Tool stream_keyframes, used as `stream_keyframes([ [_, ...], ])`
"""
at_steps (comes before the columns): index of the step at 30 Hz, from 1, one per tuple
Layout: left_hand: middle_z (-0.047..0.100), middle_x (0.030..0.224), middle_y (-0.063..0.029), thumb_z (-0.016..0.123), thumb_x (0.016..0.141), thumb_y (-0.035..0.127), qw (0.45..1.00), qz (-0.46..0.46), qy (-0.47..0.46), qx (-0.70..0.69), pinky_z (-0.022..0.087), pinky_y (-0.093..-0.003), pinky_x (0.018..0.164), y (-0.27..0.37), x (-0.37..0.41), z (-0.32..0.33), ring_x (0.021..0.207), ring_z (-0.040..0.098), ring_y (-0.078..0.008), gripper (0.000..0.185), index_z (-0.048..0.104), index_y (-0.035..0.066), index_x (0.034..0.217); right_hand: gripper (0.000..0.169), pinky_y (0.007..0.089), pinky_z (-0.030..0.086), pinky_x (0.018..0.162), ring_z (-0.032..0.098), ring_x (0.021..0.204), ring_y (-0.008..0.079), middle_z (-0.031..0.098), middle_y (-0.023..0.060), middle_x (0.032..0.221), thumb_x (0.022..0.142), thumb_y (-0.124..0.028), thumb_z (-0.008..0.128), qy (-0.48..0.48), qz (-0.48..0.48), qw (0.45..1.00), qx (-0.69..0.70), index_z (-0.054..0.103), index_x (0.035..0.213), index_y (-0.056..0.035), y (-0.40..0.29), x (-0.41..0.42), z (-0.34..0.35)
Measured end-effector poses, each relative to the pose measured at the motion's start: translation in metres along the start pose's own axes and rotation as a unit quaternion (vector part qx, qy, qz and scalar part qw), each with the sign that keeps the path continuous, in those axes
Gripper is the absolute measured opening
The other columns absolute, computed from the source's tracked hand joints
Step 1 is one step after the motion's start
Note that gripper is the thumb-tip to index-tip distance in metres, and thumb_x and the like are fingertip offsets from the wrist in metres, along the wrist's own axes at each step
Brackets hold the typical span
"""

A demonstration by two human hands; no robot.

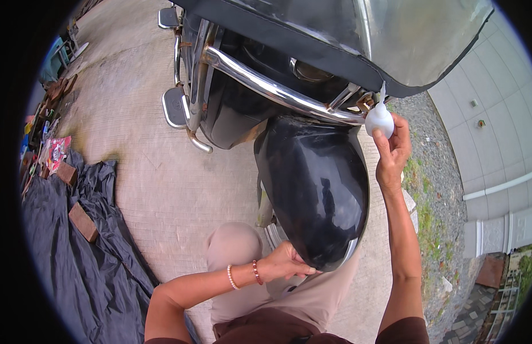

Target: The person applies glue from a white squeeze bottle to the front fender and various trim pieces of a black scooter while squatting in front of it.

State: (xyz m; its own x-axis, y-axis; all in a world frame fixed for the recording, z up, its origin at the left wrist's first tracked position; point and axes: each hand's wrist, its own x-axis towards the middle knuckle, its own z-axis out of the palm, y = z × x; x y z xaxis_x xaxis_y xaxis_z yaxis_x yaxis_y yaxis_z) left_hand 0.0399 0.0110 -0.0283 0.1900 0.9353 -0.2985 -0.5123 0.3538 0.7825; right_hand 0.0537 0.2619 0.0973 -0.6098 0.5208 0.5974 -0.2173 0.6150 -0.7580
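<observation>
A small white squeeze bottle (380, 118) with a long thin nozzle is held in my right hand (392, 150), its tip pointing up and away from me. It is beside the right end of a chromed crash bar (270, 88). My left hand (287, 262) grips the lower edge of a glossy black front fender (317, 185), which belongs to a motor tricycle. Part of the wheel below the fender is hidden. Above the bar hangs a dark-bordered clear plastic windshield cover (420, 38); its lower edge comes close to the nozzle.
Black plastic sheeting (93, 275) lies at left, weighted by bricks (83, 222). Chrome-edged footrests (175, 107) stick out from the vehicle's left. Gravel with weeds (438, 185) and a tiled wall (494, 129) run along the right. Concrete ground (158, 189) surrounds the vehicle.
</observation>
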Motion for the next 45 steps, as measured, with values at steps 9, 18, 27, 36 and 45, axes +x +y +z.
stream_keyframes([
  [9, 0.067, 0.086, -0.0043, 0.068, 0.074, 0.006, 1.000, 0.015, -0.002, -0.019, 0.033, -0.0154, 0.037, -0.003, 0.003, -0.002, 0.054, 0.052, -0.0034, 0.026, 0.061, 0.003, 0.099, 0.034, 0.0252, 0.041, 0.079, 0.051, 0.089, 0.0119, 0.053, 0.0061, 0.096, 0.081, -0.018, 0.063, 0.004, 0.004, 1.000, -0.019, 0.048, 0.106, -0.0005, -0.002, 0.001, 0.003],
  [18, 0.066, 0.083, -0.0032, 0.067, 0.072, 0.004, 0.997, 0.028, -0.015, -0.076, 0.032, -0.0143, 0.036, -0.003, 0.003, -0.003, 0.054, 0.051, -0.0012, 0.029, 0.059, 0.004, 0.100, 0.036, 0.0254, 0.042, 0.076, 0.053, 0.086, 0.0117, 0.055, 0.0069, 0.094, 0.081, -0.021, 0.063, 0.028, 0.005, 0.999, -0.024, 0.049, 0.107, -0.0011, 0.000, -0.001, 0.006],
  [27, 0.064, 0.070, -0.0027, 0.067, 0.072, 0.003, 0.997, 0.041, -0.007, -0.061, 0.032, -0.0161, 0.036, 0.012, -0.001, 0.001, 0.050, 0.051, -0.0022, 0.022, 0.063, 0.000, 0.094, 0.035, 0.0254, 0.043, 0.076, 0.053, 0.086, 0.0117, 0.055, 0.0069, 0.094, 0.080, -0.019, 0.064, 0.031, 0.001, 0.999, -0.024, 0.049, 0.106, -0.0002, 0.000, 0.001, 0.009],
  [36, 0.067, 0.085, -0.0029, 0.069, 0.070, 0.004, 0.997, 0.018, -0.030, -0.066, 0.031, -0.0156, 0.036, 0.008, 0.000, -0.003, 0.056, 0.051, -0.0003, 0.036, 0.059, 0.005, 0.104, 0.034, 0.0245, 0.043, 0.074, 0.053, 0.085, 0.0110, 0.055, 0.0062, 0.093, 0.080, -0.019, 0.064, 0.036, 0.000, 0.999, -0.032, 0.049, 0.105, -0.0004, 0.000, 0.000, 0.009],
  [45, 0.067, 0.086, -0.0040, 0.069, 0.070, 0.003, 0.997, 0.026, -0.026, -0.069, 0.032, -0.0151, 0.036, 0.008, 0.000, -0.003, 0.057, 0.052, -0.0010, 0.036, 0.057, 0.005, 0.104, 0.036, 0.0244, 0.042, 0.075, 0.052, 0.084, 0.0105, 0.054, 0.0052, 0.093, 0.080, -0.021, 0.064, 0.042, 0.005, 0.999, -0.032, 0.049, 0.105, -0.0009, 0.000, 0.000, 0.009],
])
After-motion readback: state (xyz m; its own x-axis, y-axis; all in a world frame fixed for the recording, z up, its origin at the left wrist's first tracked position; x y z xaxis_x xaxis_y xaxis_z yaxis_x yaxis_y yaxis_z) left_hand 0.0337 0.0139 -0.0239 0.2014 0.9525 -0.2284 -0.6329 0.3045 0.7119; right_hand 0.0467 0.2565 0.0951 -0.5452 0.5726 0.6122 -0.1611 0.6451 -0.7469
